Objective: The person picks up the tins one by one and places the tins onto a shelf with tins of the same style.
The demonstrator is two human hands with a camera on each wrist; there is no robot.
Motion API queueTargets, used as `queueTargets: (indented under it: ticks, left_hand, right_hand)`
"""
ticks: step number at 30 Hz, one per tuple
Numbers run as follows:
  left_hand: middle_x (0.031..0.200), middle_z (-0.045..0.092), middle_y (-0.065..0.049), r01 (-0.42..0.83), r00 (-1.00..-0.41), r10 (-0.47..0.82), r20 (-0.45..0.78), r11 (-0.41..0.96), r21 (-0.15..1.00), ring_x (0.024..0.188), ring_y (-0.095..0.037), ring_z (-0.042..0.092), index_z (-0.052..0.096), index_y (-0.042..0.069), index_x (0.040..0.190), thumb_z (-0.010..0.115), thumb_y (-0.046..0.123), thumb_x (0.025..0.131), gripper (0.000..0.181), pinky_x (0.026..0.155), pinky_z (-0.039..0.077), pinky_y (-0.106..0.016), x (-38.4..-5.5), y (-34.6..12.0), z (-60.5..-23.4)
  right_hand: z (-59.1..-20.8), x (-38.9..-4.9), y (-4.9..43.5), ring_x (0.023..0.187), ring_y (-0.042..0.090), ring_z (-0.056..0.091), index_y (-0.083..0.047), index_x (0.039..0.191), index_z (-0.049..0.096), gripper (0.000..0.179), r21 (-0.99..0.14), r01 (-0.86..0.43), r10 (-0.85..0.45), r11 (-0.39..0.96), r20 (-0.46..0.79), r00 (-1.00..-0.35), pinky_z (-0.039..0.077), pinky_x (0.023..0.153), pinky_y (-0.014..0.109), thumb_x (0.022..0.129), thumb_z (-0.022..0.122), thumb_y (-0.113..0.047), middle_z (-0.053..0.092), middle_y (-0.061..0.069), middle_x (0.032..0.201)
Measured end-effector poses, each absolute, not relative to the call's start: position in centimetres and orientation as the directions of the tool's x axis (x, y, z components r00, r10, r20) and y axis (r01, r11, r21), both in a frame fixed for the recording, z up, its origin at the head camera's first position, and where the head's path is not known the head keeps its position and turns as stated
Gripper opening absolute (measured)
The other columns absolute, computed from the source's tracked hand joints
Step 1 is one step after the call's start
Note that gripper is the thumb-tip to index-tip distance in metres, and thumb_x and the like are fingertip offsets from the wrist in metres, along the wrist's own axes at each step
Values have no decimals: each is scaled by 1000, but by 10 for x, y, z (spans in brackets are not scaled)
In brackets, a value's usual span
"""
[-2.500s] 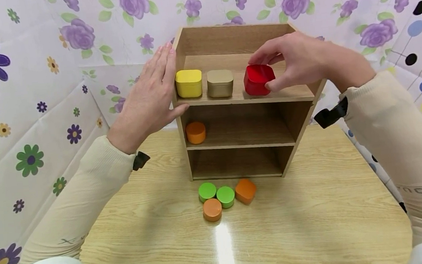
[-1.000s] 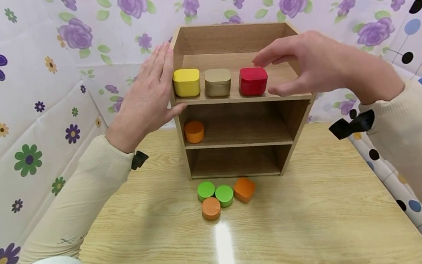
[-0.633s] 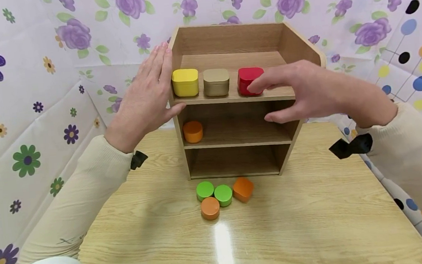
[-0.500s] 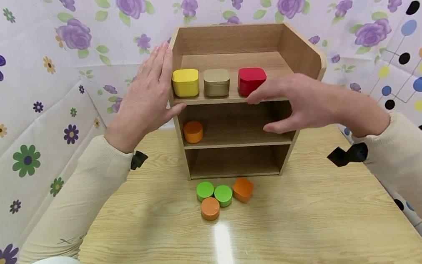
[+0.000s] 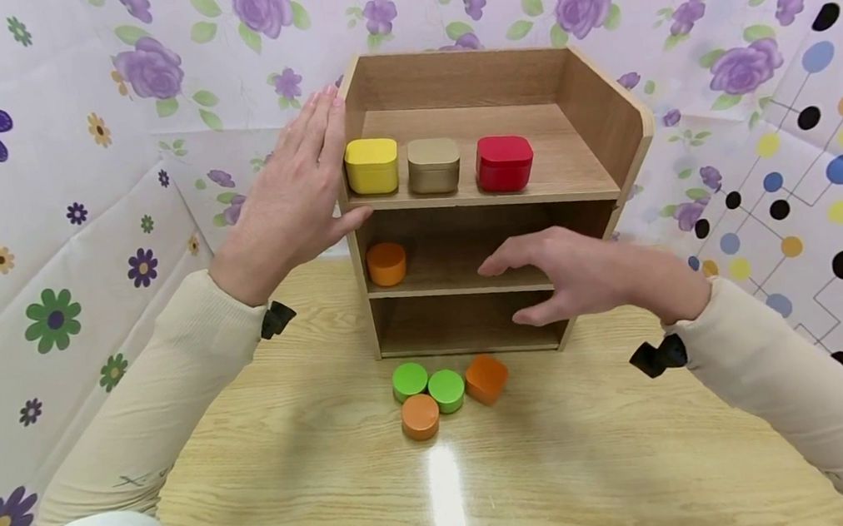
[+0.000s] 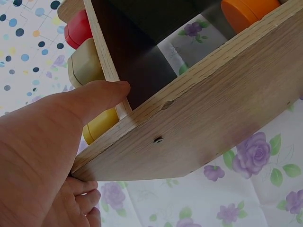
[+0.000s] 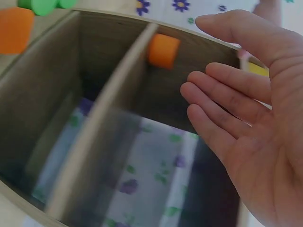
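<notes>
My left hand (image 5: 286,193) rests against the left side panel of a small wooden shelf (image 5: 484,199). Its fingers are straight, and the thumb reaches over the front edge in the left wrist view. My right hand (image 5: 569,273), fingers spread, hovers before the shelf's middle level, holding nothing. Along the top level stand a yellow box (image 5: 372,167), a khaki box (image 5: 433,167) and a red box (image 5: 504,164), all with rounded corners. An orange round block (image 5: 386,264) sits at the left of the middle level; the right wrist view also shows this orange block (image 7: 163,50).
On the wooden table (image 5: 319,472) before the shelf lie two green round blocks (image 5: 446,389), a brownish-orange round block (image 5: 420,417) and an orange rounded-square block (image 5: 487,378). Flower-patterned sheets (image 5: 225,80) enclose the back and left; a dotted sheet (image 5: 824,219) hangs at the right.
My right hand has let go of the red box, which stands on the top level, and has moved down in front of the middle level. The left hand has stayed on the panel.
</notes>
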State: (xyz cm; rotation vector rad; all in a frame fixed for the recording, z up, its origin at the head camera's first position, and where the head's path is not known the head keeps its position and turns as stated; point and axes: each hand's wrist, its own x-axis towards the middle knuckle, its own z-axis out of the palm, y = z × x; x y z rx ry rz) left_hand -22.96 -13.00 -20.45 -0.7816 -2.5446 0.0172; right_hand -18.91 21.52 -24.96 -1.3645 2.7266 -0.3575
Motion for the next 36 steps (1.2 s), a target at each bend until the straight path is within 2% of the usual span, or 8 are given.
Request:
queueTargets:
  ticks: [10, 24, 31, 36]
  left_hand:
    - [177, 0, -24, 529, -720, 535, 442, 835, -150, 166, -40, 8, -1, -7, 167, 79, 44, 93, 120, 138, 10, -49, -230, -130, -204]
    - [177, 0, -25, 532, -718, 538, 441, 833, -150, 166, -40, 8, -1, -7, 166, 79, 44, 93, 120, 138, 9, -49, -231, -130, -205]
    - [176, 4, -27, 534, -707, 545, 451, 829, -165, 166, -41, 9, 1, -9, 166, 79, 44, 93, 119, 138, 9, -48, -231, -130, -206]
    - [176, 4, -27, 534, -704, 546, 454, 829, -168, 166, -41, 10, 2, -9, 166, 80, 44, 93, 119, 138, 10, -48, -231, -130, -206]
  right_hand:
    - [-306, -193, 207, 136, 29, 62, -7, 143, 64, 59, -309, -754, -804, 579, -64, -591, 53, 115, 48, 89, 84, -19, 67, 8, 145]
    - [-372, -206, 198, 138, 30, 60, -3, 147, 59, 63, -306, -724, -785, 618, -203, -585, 52, 117, 47, 90, 80, -18, 63, 12, 149]
    - [-402, -212, 201, 132, 28, 63, -2, 143, 62, 64, -282, -751, -802, 597, -186, -568, 55, 113, 45, 84, 84, -11, 65, 12, 143]
    - [-415, -215, 202, 125, 23, 65, -6, 137, 66, 59, -289, -756, -809, 587, -168, -563, 57, 110, 41, 81, 84, -7, 68, 7, 135]
